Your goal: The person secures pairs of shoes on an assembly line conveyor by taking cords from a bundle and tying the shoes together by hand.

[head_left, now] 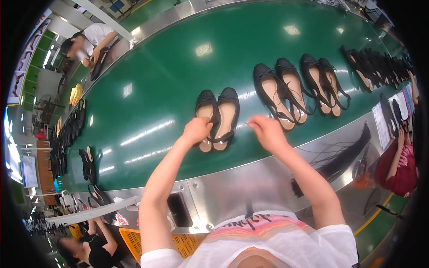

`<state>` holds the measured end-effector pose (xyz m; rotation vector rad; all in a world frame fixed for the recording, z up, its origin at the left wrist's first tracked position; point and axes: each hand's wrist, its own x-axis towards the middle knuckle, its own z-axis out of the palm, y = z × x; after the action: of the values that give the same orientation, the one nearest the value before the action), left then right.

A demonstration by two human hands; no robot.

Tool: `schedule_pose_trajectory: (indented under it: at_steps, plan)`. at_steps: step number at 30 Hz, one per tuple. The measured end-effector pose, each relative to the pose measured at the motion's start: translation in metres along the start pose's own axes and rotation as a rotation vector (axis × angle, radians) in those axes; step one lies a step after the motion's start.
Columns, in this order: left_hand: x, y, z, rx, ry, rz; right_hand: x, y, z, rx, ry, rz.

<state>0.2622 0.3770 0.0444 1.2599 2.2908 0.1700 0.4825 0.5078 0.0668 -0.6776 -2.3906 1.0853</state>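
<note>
A pair of black slingback flats with bows and beige insoles lies in front of me on the green table. My left hand [196, 131] is closed on the left flat [205, 108] of this pair, its fingers at the inner side edge. Beside it, the right flat [227, 111] lies with its toe pointing away from me. To the right of the pair, my right hand [268, 133] is raised in a pinch. Something thin and dark shows at its fingertips, too small to name. This hand is apart from the shoes.
More black slingback flats [272, 91] lie to the right, with a long row [380, 67] at the far right. A bundle of black cords [335, 165] lies on the steel edge. An orange crate [185, 243] stands below the edge. Several co-workers sit around the green table [156, 98].
</note>
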Motion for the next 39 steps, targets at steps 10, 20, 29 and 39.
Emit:
schedule_pose_trajectory:
  at_steps: [10,20,29,39]
  plan:
    - [-0.031,0.022,0.035,0.349,0.552,0.112,0.076,0.034,0.113,-0.158,-0.01,-0.242]
    - [-0.022,0.031,0.062,0.362,0.399,-0.064,0.08,0.04,0.116,-0.295,-0.193,-0.167]
    - [-0.013,0.026,0.061,0.331,0.367,-0.078,0.082,0.045,0.116,-0.337,-0.135,-0.226]
    - [-0.012,0.019,0.072,0.308,0.42,-0.011,0.078,0.05,0.121,-0.266,-0.082,-0.222]
